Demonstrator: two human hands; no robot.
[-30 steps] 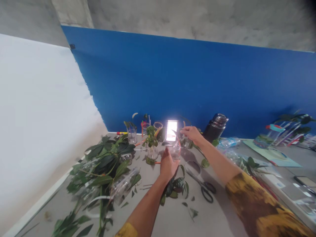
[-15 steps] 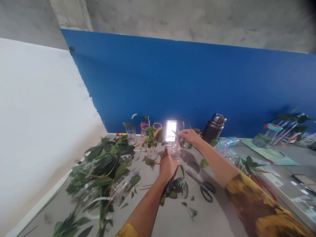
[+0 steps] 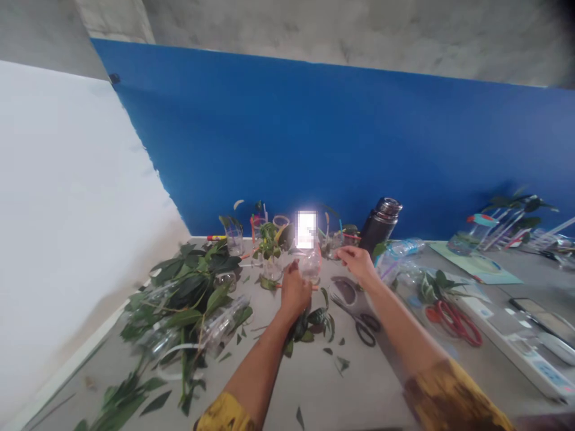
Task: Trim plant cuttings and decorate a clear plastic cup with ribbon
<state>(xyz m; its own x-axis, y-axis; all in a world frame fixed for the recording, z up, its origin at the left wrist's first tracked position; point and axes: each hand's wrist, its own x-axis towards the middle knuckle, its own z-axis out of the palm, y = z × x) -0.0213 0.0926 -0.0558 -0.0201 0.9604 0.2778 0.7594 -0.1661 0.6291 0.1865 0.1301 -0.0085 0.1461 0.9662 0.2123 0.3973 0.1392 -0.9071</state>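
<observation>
The clear plastic cup [image 3: 309,268] stands near the middle of the grey table [image 3: 314,395], and 1 bright blurred patch [image 3: 306,230], too blurred to be named, is seen just above it. The cup is touched at its lower side by the left hand [image 3: 295,293], whose fingers [image 3: 291,272] are curled narrowly against it, so it appears to be held. The right hand [image 3: 357,264] is kept near the cup at 3 o'clock, open wide, and the cup is not touched by it. At 12 o'clock, at least 3 glass beakers [image 3: 234,242] with plant cuttings are placed. At 1 o'clock, 1 black thermos [image 3: 380,224] is standing. At 5 o'clock, 1 pair of black-handled scissors [image 3: 359,323] is lying, and at 4 o'clock, 1 pair of red-handled scissors [image 3: 453,323] is seen. At 6 o'clock, 1 small leafy cutting [image 3: 309,323] lies just below the left hand. At 9 o'clock, 1 heap of leafy branches [image 3: 188,293] is lying with at least 2 cut plastic bottles [image 3: 224,317].
</observation>
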